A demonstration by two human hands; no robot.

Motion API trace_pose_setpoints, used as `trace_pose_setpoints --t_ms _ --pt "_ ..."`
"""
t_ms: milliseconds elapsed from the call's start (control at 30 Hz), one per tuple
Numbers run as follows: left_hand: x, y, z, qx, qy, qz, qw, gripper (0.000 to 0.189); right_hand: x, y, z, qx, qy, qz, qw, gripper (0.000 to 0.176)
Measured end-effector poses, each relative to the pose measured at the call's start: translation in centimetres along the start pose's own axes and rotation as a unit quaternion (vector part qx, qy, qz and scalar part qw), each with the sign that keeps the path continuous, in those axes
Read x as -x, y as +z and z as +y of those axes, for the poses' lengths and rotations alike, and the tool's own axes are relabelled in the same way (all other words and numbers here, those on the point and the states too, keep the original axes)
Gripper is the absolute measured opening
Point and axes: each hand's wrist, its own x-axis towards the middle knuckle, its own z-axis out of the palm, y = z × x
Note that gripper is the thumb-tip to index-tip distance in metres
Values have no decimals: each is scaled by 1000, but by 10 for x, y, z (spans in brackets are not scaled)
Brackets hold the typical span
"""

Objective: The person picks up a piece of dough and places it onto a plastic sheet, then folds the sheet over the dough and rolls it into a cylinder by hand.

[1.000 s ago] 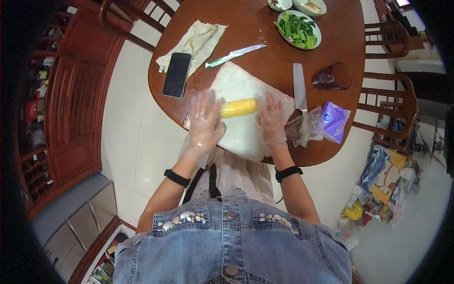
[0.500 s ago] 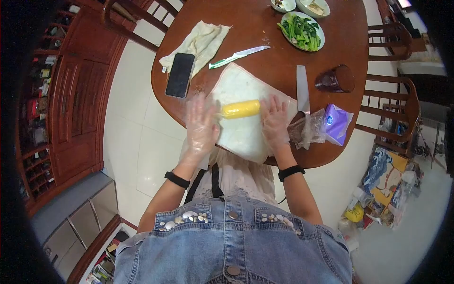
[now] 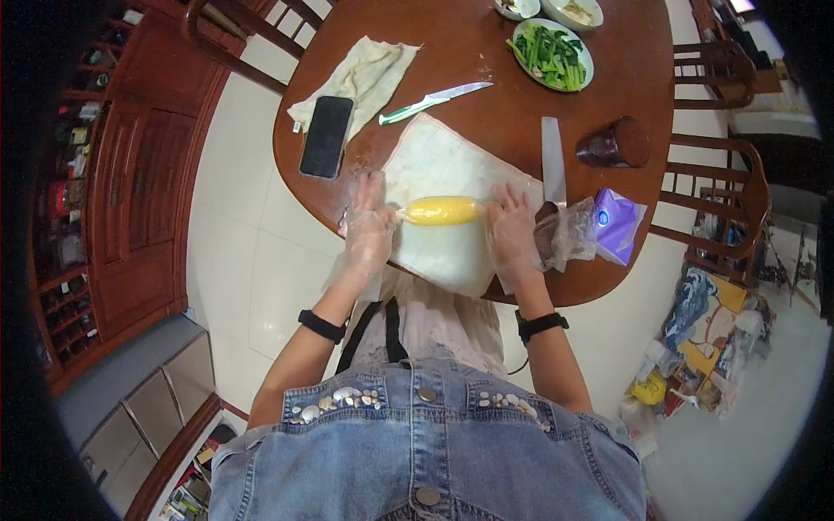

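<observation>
A yellow roll (image 3: 441,210), tightly wrapped in clear plastic film, lies crosswise on a pale cloth (image 3: 447,256). My left hand (image 3: 368,227), in a clear plastic glove, has its fingers closed on the twisted film at the roll's left end. At the other end, my right hand (image 3: 512,227), gloved the same way, pinches the film close against the roll. Its fingertips partly hide that end. Both wrists wear black bands.
A phone (image 3: 327,136) rests partly on a crumpled cloth (image 3: 369,74). Beyond lies a green-handled knife (image 3: 434,102). To the right are a cleaver (image 3: 553,161), a dark glass (image 3: 614,143), crumpled plastic (image 3: 573,236) and a purple tissue pack (image 3: 617,227). A plate of greens (image 3: 552,56) stands farther back.
Both hands have gone from flat and spread beside the roll to closed on the film at its ends. The roll has turned level and lies slightly lower.
</observation>
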Motion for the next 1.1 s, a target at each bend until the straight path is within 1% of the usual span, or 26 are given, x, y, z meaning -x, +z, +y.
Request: trace_pose_setpoints --t_ms 67,133,200,267,300,333,367,400,433,467,500,567,600,633,667,700,767,800,867,900,933,967,1000,1033,1067,1100 --pt "-4 2 -1 -13 -3 7 1000 17 -10 7 4 15 13 19 1000 25" --pt "-7 -1 -1 -46 68 12 997 23 -15 15 2 -1 31 29 999 25" --pt "-8 0 2 -62 63 11 996 26 -15 20 0 -15 47 40 998 26" --pt "-4 0 5 -79 55 10 995 29 -7 23 -4 -85 73 56 992 35" --pt "0 -5 11 -63 53 47 996 35 -1 20 -9 -85 72 57 992 35" --pt "4 -7 15 -47 50 82 994 41 6 15 -15 -134 39 125 982 43" --pt "10 -5 20 -46 49 83 994 41 10 13 -20 -182 5 192 964 58" --pt "16 -3 26 9 59 36 998 51 11 18 -22 -182 5 191 965 58" --pt "21 -1 30 65 69 -12 995 62 11 27 -23 -234 10 168 958 66" --pt "28 12 26 65 71 -26 995 72 11 34 -25 -285 15 146 947 74" --pt "27 16 29 65 73 -25 995 72 9 39 -27 -284 15 148 947 74" --pt "26 24 37 170 16 -41 984 77 9 50 -32 -423 47 156 891 74" --pt "25 23 46 171 15 -41 984 77 10 45 -38 -423 47 155 892 74" --pt "21 16 60 221 -74 -71 970 77 11 35 -46 -435 79 125 888 75" --pt "17 13 67 267 -162 -99 945 78 11 27 -50 -447 110 96 882 76" --pt "18 19 59 268 -162 -99 945 78 11 24 -50 -447 110 96 883 76" --pt "20 36 37 278 -63 17 959 73 10 22 -49 -501 135 83 851 77" --pt "19 35 40 278 -63 17 958 73 11 25 -47 -501 136 83 851 77" --pt "17 31 45 286 -110 -60 950 68 9 33 -46 -441 88 76 890 77" --pt "17 33 41 286 -110 -60 950 68 8 31 -47 -441 87 77 890 77" --pt "16 36 36 192 -47 0 980 66 9 30 -47 -470 98 101 871 78" --pt "16 40 32 96 17 60 993 64 9 29 -47 -498 109 125 851 78" --pt "16 38 35 97 18 60 993 64 10 29 -46 -498 109 125 851 78" --pt "18 34 38 185 -19 6 982 63 12 30 -48 -452 75 110 882 78" --pt "17 30 41 271 -54 -47 960 63 11 30 -49 -404 39 96 909 78" --pt "14 26 46 271 -53 -47 960 63 9 29 -50 -404 39 98 909 78"
